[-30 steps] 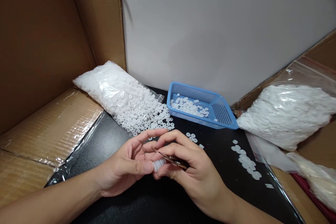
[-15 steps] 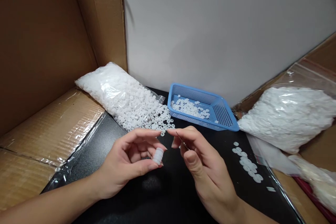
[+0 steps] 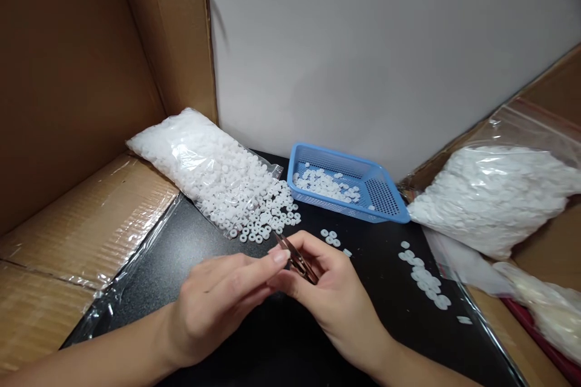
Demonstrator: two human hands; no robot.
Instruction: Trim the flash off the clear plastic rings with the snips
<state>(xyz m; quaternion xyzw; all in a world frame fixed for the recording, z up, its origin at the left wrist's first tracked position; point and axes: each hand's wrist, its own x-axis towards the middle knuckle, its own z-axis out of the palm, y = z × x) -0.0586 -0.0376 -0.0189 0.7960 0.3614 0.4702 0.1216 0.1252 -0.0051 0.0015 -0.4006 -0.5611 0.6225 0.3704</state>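
Observation:
My left hand (image 3: 218, 299) is turned with its back to me, its fingers close together. Its fingertips meet the tip of a small pair of metal snips (image 3: 299, 263). Whatever lies inside that hand is hidden. My right hand (image 3: 336, 290) is closed around the snips, which point up and to the left. Just beyond the fingertips, loose white rings (image 3: 258, 233) spill from a clear plastic bag (image 3: 195, 157). A few small white rings (image 3: 330, 237) lie on the black table just past my right hand.
A blue perforated basket (image 3: 385, 184) with small white discs stands at the back. White discs (image 3: 424, 278) lie in a cluster on the right. A full clear zip bag (image 3: 499, 193) rests at the far right. Cardboard (image 3: 82, 224) borders the left, and a pale wall (image 3: 385, 42) rises behind.
My left hand has turned over, hiding the stack of white pieces it held, and moved up to the snips. The hands have come together. Small rings beyond my right hand are now uncovered.

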